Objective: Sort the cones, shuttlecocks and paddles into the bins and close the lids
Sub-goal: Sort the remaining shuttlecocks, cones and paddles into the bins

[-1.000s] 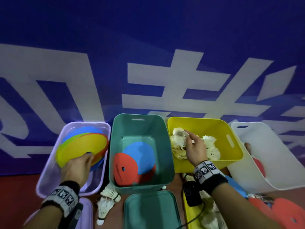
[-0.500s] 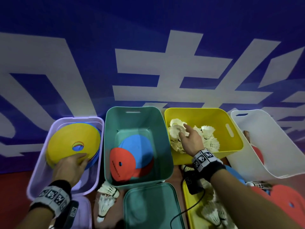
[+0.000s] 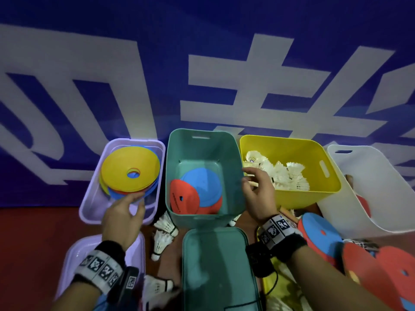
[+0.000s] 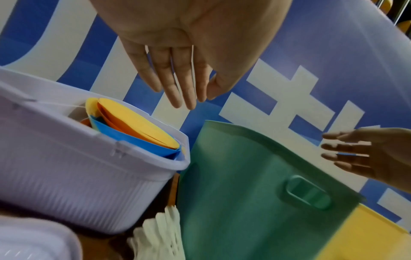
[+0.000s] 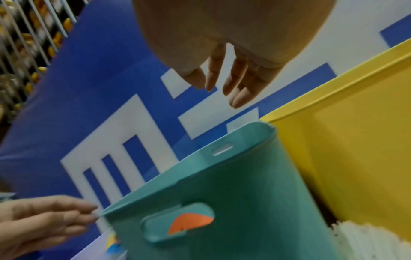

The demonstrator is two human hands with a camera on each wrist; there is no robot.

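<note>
A lilac bin (image 3: pixel 89 207) at the left holds a stack of flat cones (image 3: pixel 130 173) with a yellow one on top. My left hand (image 3: pixel 134 202) hovers over its near rim, fingers straight and empty, as the left wrist view (image 4: pixel 184 91) confirms. Red and blue paddles (image 3: pixel 197 191) lie in the teal bin (image 3: pixel 233 153). White shuttlecocks (image 3: pixel 283 176) are piled in the yellow bin (image 3: pixel 314 198). My right hand (image 3: pixel 247 178) hangs relaxed and empty above the edge between the teal and yellow bins, as the right wrist view (image 5: pixel 222 88) also shows.
A white bin (image 3: pixel 370 198) leans at the right with a red paddle inside. On the floor lie a teal lid (image 3: pixel 215 265), a lilac lid (image 3: pixel 74 254), loose shuttlecocks (image 3: pixel 164 232) and more blue and red paddles (image 3: pixel 321 239). A blue banner stands behind the bins.
My left hand has let go of the yellow cone, which now lies flat on the stack, and drawn back. My right hand has left the shuttlecocks in the yellow bin and pulled back, empty.
</note>
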